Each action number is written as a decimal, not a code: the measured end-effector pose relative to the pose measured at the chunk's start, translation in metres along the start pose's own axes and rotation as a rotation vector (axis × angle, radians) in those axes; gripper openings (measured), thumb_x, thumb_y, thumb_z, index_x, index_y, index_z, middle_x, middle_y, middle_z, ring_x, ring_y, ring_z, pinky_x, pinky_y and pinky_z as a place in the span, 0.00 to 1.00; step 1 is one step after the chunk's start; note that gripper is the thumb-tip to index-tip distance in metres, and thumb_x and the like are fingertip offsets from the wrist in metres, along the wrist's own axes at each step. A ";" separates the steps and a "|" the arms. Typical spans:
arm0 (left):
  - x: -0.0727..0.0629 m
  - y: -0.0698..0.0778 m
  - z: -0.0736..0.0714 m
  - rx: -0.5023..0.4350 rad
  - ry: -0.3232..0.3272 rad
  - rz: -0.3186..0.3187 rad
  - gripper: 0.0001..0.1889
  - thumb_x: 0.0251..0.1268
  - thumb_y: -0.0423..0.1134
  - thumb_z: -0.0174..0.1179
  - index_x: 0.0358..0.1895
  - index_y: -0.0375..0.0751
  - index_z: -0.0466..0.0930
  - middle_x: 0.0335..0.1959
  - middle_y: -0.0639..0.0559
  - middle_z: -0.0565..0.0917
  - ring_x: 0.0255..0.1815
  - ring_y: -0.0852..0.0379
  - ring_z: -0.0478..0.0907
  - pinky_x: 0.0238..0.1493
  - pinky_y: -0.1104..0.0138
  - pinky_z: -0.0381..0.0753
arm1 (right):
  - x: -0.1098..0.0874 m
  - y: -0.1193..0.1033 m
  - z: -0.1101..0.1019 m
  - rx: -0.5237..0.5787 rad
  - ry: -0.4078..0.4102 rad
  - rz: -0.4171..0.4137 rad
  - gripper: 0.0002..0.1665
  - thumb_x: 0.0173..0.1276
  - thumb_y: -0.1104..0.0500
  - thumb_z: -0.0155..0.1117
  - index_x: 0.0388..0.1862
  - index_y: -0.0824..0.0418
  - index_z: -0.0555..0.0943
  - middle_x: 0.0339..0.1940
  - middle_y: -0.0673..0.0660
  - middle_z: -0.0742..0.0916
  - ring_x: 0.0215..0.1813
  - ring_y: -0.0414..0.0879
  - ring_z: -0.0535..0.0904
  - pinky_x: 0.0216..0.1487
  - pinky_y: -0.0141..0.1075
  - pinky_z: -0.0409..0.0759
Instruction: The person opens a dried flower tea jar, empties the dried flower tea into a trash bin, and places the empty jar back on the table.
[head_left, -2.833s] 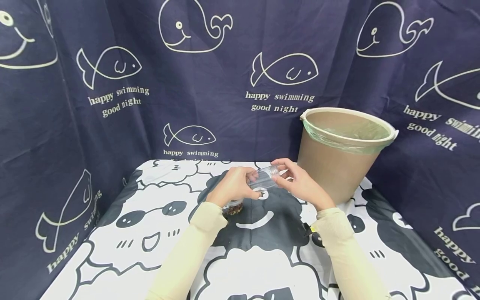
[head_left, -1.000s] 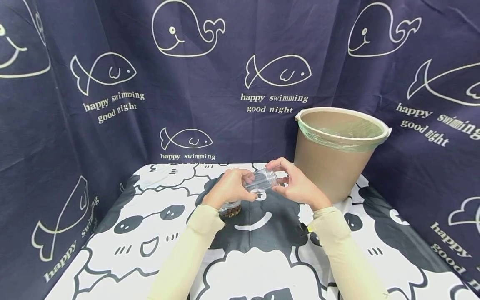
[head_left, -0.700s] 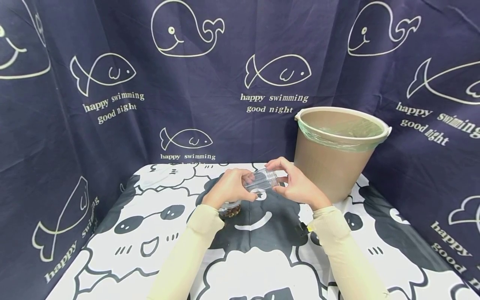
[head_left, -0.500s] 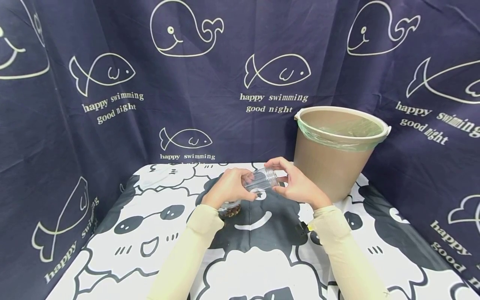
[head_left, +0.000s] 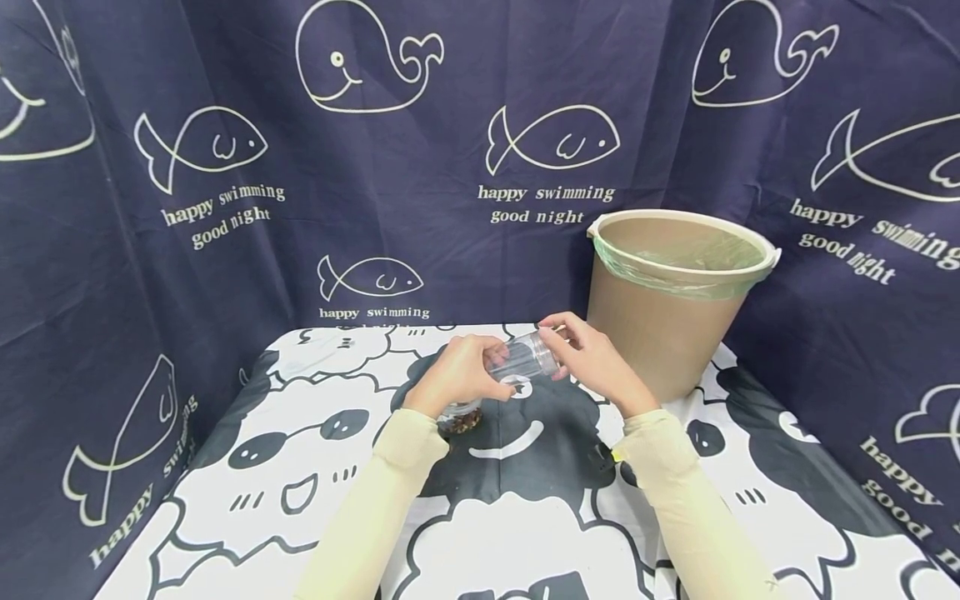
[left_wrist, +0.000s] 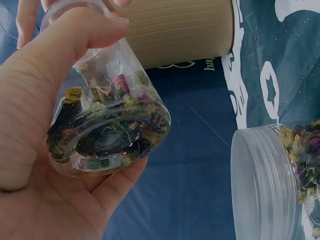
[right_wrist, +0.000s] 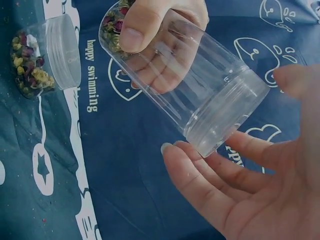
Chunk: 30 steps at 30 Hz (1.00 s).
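Right wrist: left fingers point(right_wrist: 140, 30) grip the jar point(right_wrist: 205, 75), right fingers point(right_wrist: 192, 181) spread around its lid point(right_wrist: 227, 112).

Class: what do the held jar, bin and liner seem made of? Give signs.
Held jar: glossy plastic or glass; highlights streak its transparent wall.
Bin: probably matt plastic; its wall is faintly ribbed.
Liner: likely thin plastic film; crinkled, translucent.

Jar point(right_wrist: 202, 90): cylindrical, clear, smooth-walled. Ridged translucent collar point(right_wrist: 227, 112) at the end opposite the base; cannot tell lid from neck there. Contents: dried flowers point(left_wrist: 115, 112), yellow, dark red and greenish, gathered at the base end; wall see-through along the rest of its length. Pose: held in left hand point(head_left: 457, 371), axis tilted, base toward the left, collar toward the right
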<state>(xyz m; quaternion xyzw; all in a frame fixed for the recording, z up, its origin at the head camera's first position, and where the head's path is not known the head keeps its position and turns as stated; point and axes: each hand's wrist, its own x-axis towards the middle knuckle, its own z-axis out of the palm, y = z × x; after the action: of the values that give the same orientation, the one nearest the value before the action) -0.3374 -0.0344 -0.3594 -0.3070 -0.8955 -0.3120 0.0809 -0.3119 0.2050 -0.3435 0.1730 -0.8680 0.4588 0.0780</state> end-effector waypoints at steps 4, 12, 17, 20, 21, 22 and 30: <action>0.000 0.000 -0.001 -0.006 0.001 0.000 0.23 0.40 0.46 0.79 0.43 0.46 0.86 0.31 0.61 0.86 0.33 0.65 0.82 0.41 0.68 0.82 | 0.001 -0.001 0.000 -0.026 0.002 0.047 0.26 0.78 0.37 0.56 0.62 0.52 0.77 0.31 0.58 0.87 0.25 0.54 0.87 0.41 0.41 0.85; 0.001 0.000 0.000 0.003 -0.006 -0.004 0.24 0.40 0.46 0.79 0.45 0.45 0.86 0.34 0.58 0.88 0.35 0.64 0.83 0.43 0.68 0.83 | 0.001 -0.003 0.001 -0.055 -0.022 0.078 0.30 0.76 0.32 0.54 0.60 0.52 0.78 0.23 0.57 0.86 0.20 0.51 0.85 0.45 0.41 0.82; 0.000 0.000 0.001 -0.001 -0.012 -0.011 0.23 0.40 0.46 0.80 0.44 0.47 0.85 0.35 0.56 0.89 0.34 0.64 0.82 0.43 0.68 0.83 | 0.000 -0.001 0.003 -0.056 -0.016 0.078 0.28 0.76 0.33 0.55 0.58 0.52 0.79 0.23 0.58 0.86 0.20 0.51 0.85 0.45 0.42 0.82; 0.000 0.000 0.001 0.003 -0.012 -0.006 0.23 0.40 0.46 0.80 0.43 0.48 0.85 0.34 0.56 0.89 0.34 0.64 0.82 0.42 0.68 0.83 | 0.000 0.000 0.003 -0.052 -0.015 0.075 0.27 0.76 0.33 0.56 0.57 0.52 0.79 0.23 0.58 0.85 0.20 0.51 0.85 0.44 0.42 0.81; 0.000 0.000 0.001 0.004 -0.011 -0.005 0.23 0.40 0.46 0.80 0.43 0.48 0.85 0.34 0.56 0.89 0.33 0.64 0.82 0.42 0.67 0.83 | 0.000 0.000 0.003 -0.050 -0.014 0.073 0.27 0.76 0.33 0.56 0.57 0.52 0.79 0.23 0.58 0.85 0.20 0.51 0.85 0.44 0.42 0.81; 0.000 0.000 0.001 0.006 -0.010 -0.005 0.22 0.40 0.46 0.80 0.43 0.49 0.85 0.33 0.57 0.89 0.33 0.64 0.82 0.41 0.68 0.83 | 0.000 0.000 0.004 -0.049 -0.014 0.071 0.27 0.76 0.33 0.56 0.57 0.52 0.79 0.23 0.58 0.85 0.20 0.51 0.85 0.44 0.42 0.81; 0.000 0.000 0.000 0.008 -0.012 -0.002 0.22 0.40 0.46 0.80 0.43 0.48 0.86 0.32 0.59 0.88 0.33 0.65 0.82 0.41 0.68 0.83 | 0.000 -0.001 0.003 -0.042 -0.020 0.068 0.27 0.75 0.33 0.57 0.56 0.52 0.79 0.23 0.58 0.85 0.20 0.52 0.84 0.45 0.43 0.81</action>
<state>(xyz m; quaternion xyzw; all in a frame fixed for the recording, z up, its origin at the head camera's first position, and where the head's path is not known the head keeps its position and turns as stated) -0.3375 -0.0347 -0.3593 -0.3077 -0.8975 -0.3065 0.0766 -0.3118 0.2021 -0.3445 0.1464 -0.8836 0.4412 0.0572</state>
